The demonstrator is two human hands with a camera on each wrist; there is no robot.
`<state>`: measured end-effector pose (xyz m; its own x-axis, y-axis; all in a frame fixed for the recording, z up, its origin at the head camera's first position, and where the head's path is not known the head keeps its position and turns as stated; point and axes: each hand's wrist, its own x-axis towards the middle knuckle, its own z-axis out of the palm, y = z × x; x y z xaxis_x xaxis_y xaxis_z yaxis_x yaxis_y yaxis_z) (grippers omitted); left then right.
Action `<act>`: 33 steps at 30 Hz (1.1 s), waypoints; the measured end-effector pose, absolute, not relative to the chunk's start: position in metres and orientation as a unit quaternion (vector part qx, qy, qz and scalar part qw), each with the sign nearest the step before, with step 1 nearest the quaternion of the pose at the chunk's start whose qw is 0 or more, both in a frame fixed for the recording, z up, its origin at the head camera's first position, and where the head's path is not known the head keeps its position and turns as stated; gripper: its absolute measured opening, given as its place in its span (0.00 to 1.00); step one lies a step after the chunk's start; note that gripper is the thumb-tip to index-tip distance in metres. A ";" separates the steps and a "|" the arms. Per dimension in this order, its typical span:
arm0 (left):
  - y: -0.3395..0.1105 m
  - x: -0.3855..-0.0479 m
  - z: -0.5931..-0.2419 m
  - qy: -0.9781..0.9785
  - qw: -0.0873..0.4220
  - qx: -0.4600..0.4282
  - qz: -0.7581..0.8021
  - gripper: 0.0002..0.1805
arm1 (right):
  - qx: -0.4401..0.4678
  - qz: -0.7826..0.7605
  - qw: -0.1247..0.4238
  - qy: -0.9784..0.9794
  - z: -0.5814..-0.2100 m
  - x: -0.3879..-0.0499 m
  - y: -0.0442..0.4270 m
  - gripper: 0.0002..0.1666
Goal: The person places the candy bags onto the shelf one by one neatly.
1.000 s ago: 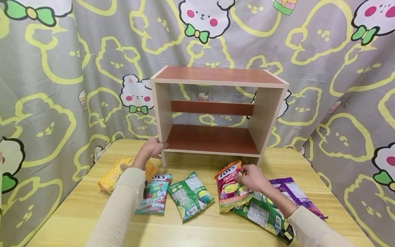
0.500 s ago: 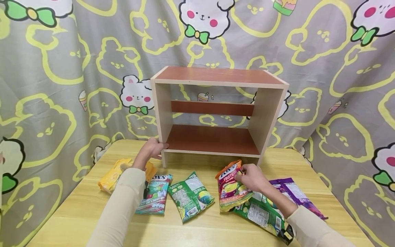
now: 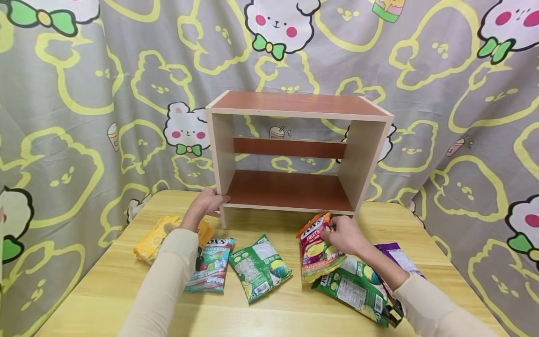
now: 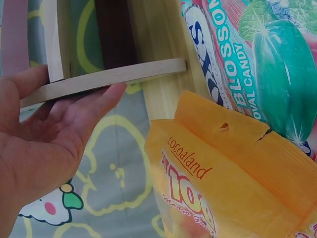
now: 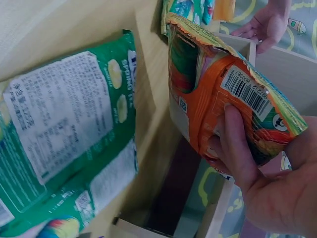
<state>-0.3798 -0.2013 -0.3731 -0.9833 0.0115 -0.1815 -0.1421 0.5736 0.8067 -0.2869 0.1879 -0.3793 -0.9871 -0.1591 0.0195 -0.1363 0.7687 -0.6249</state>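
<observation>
My left hand [image 3: 207, 204] grips the left side panel of the small shelf [image 3: 290, 189]; in the left wrist view the thumb and fingers of the hand [image 4: 54, 129] lie on opposite sides of the board [image 4: 109, 78]. The right hand [image 3: 346, 235] pinches the upper right edge of the orange Fox's Fruits bag [image 3: 315, 250], held tilted just in front of the shelf's right leg. From the right wrist view, fingers press the back of this bag [image 5: 213, 106]. Below it, a green bag [image 3: 353, 291] lies on the table.
Left of centre lie a yellow-orange bag [image 3: 156, 239], a teal Blossom bag [image 3: 212, 267] and another green bag [image 3: 261, 269]. A purple bag [image 3: 397, 257] lies partly behind the right forearm. A patterned curtain [image 3: 126, 70] hangs behind the shelf.
The right hand has raised the orange bag slightly toward the shelf, uncovering more of the green bag beneath. The left hand stays on the side panel.
</observation>
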 end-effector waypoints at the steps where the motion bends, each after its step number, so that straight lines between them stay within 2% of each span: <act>1: -0.201 -0.380 -0.373 0.883 0.083 -0.037 0.461 0.31 | -0.081 -0.329 0.016 0.941 -0.377 -0.287 0.188 0.14; 10: -0.199 -0.377 -0.371 0.882 0.085 -0.036 0.462 0.30 | -0.099 -0.318 0.001 0.943 -0.360 -0.287 0.188 0.16; 21: -0.199 -0.375 -0.370 0.885 0.077 -0.034 0.458 0.29 | -0.075 -0.311 0.017 0.947 -0.343 -0.283 0.186 0.20; 33: -0.200 -0.375 -0.371 0.887 0.078 -0.033 0.453 0.29 | -0.090 -0.293 0.012 0.952 -0.338 -0.282 0.188 0.17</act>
